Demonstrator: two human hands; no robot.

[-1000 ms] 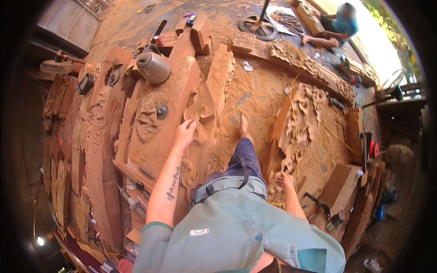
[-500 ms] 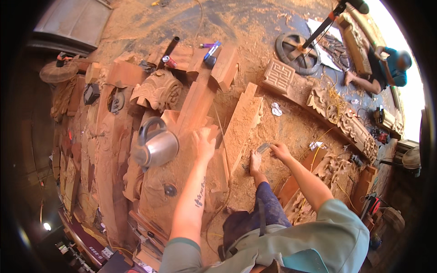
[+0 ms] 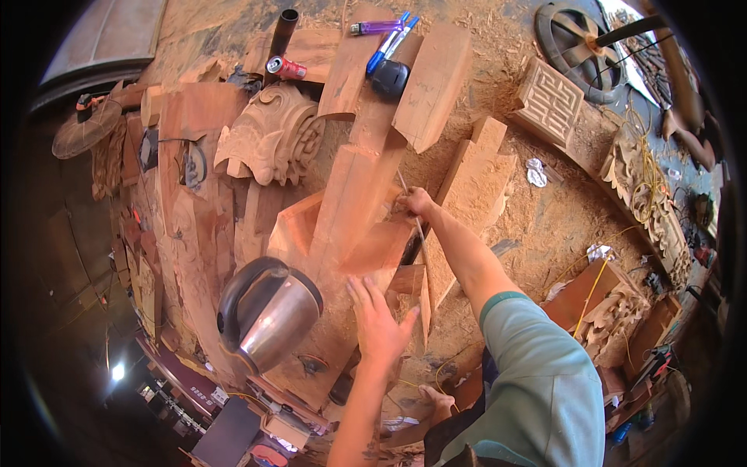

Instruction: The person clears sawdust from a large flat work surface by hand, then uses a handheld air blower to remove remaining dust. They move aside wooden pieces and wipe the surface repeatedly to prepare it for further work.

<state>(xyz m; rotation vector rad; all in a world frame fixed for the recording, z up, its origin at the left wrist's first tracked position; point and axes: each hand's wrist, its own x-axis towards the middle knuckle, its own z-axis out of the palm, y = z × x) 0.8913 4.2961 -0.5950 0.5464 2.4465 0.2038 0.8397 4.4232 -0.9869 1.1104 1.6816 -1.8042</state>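
Observation:
My left hand (image 3: 381, 323) has its fingers spread, fingertips on or close to the near end of a reddish wooden piece (image 3: 338, 214) with angled sides. No object shows in that palm. My right hand (image 3: 418, 202) is closed at the right side of the same wood, beside a thin cord or strip (image 3: 423, 241). What its fingers grip is hidden. Left of my left hand stands a steel electric kettle (image 3: 280, 323) with a black handle. A long, dusty wooden block (image 3: 475, 179) lies to the right of my right hand.
Beyond the wood are a red can (image 3: 286, 68), a purple lighter (image 3: 373, 27), blue pens (image 3: 387, 48) and a black round object (image 3: 390, 79). A carved scroll block (image 3: 268, 136) sits left. Farther right are a carved beam (image 3: 646, 191) and a spoked wheel base (image 3: 580, 50).
My right hand has come from low near my foot across to the wood's right side. My left hand has drawn back toward me, fingers spreading. The view has shifted closer to the wood.

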